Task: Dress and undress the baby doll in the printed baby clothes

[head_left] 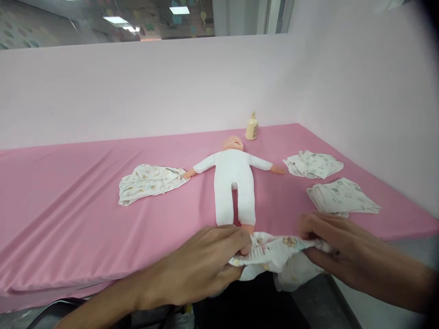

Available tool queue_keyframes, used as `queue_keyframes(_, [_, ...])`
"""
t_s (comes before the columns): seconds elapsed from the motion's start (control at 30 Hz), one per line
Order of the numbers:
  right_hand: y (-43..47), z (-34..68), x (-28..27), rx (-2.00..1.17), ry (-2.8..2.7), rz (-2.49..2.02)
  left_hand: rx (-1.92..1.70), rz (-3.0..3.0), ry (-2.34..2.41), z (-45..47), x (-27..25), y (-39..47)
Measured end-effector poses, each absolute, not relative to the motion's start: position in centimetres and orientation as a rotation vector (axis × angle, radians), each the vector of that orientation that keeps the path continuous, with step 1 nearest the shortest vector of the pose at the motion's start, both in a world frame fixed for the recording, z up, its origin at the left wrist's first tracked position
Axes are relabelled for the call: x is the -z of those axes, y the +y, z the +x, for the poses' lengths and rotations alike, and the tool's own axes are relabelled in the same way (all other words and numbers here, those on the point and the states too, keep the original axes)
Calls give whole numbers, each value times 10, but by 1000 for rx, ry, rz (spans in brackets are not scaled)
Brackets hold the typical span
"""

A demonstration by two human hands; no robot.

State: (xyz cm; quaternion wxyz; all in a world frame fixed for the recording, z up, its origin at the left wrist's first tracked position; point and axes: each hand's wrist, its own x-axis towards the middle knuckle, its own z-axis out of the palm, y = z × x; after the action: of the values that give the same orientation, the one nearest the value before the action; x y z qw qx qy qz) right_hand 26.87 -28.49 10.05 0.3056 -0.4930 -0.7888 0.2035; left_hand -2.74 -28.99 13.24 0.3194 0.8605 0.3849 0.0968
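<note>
My left hand [209,265] and my right hand [338,253] grip a pair of white printed baby pants [279,251] with a gathered elastic edge. The left fingers close on the elastic end, while the right ones pinch the opposite side. Stretched between both hands, the pants hang over the table's front edge, and part of the cloth is hidden by my fingers. Just beyond them a baby doll [235,176] in a white long-sleeved suit lies face up, arms spread and head toward the wall. My hands cover part of its feet.
A pink sheet [85,219] covers the table. One printed baby garment [151,183] lies left of the doll; a crumpled one [313,163] and a folded one [345,196] lie on the right. A pump bottle [252,127] stands by the back wall [144,91].
</note>
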Motion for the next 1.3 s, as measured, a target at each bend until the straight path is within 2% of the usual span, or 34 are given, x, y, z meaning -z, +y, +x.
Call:
queue_keyframes(0.07, [-279, 267, -110, -511, -2252, -1277, -301, 2243, 1055, -21, -140, -287])
queue_keyframes(0.17, [-270, 264, -122, -545, -2174, -1272, -443, 2129, 1072, -15, -147, -279])
queue_keyframes(0.27, [-260, 264, -133, -916, -2175, -1158, -524, 1965, 938, -18, -149, -266])
queue_keyframes(0.37, [-250, 270, -138, -1325, -2231, -814, -511, 1850, 664, -25, -147, -251])
queue_keyframes(0.43, [-245, 275, -140, -1441, -2209, -616, -497, 1800, 507, -31, -145, -242])
queue_keyframes(0.57, [-239, 279, -141, -1307, -2288, -584, -534, 1866, 439, -39, -148, -229])
queue_keyframes(0.7, [-237, 274, -141, -813, -2342, -889, -712, 2159, 795, -42, -154, -220])
queue_keyframes(0.8, [-233, 267, -138, -536, -2167, -1136, -975, 2230, 1052, -37, -154, -213])
queue_keyframes(0.93, [-221, 254, -140, -371, -1842, -1311, -1140, 2171, 1237, -21, -153, -204])
queue_keyframes(1.1, [-219, 227, -159, -473, -1519, -1190, -1253, 1819, 1229, 5, -163, -204])
queue_keyframes(1.3, [-243, 196, -153, -817, -1631, -819, -1445, 1755, 965, 32, -173, -222])
